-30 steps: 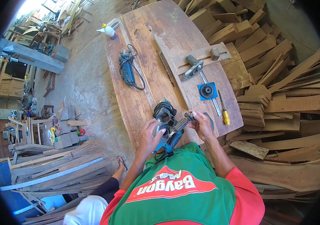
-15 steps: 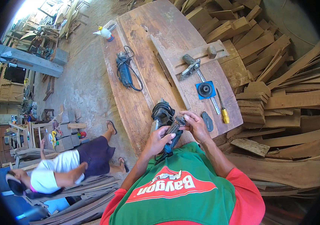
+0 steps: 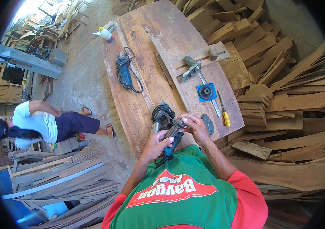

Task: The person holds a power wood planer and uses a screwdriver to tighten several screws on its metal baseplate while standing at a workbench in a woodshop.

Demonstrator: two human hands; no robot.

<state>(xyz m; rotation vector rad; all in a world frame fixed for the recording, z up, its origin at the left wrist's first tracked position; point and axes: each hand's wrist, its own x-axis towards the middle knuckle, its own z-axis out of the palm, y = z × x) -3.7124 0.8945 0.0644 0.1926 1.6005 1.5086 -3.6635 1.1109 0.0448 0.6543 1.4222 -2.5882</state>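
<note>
In my left hand (image 3: pixel 157 144) is what looks like a motor armature (image 3: pixel 173 131), a ribbed dark cylinder with a wider toothed ring at its top end. The fingers of my right hand (image 3: pixel 196 129) pinch together at that ringed end. Both hands are close in front of my body, over the table's near edge. Just beyond them lies a blue and black power tool (image 3: pixel 163 116) with its cord coiled on top; my hands hide part of it. Right of my right hand rests a dark flat oblong piece (image 3: pixel 208 124).
The wooden table (image 3: pixel 132 114) bears a blue corded power tool (image 3: pixel 124 72), a yellow-handled screwdriver (image 3: pixel 226 117), a metal ruler (image 3: pixel 216 108), a black round part (image 3: pixel 206 92) on a blue square, a metal clamp-like part (image 3: pixel 190 70) and a squeeze bottle (image 3: pixel 104 33). Stacked planks (image 3: pixel 280 145) flank it; a person (image 3: pixel 52 120) walks at left.
My right fingers have shifted slightly at the armature's ringed end, and the armature stands a little more upright. The person at left has turned and moved farther away from the table.
</note>
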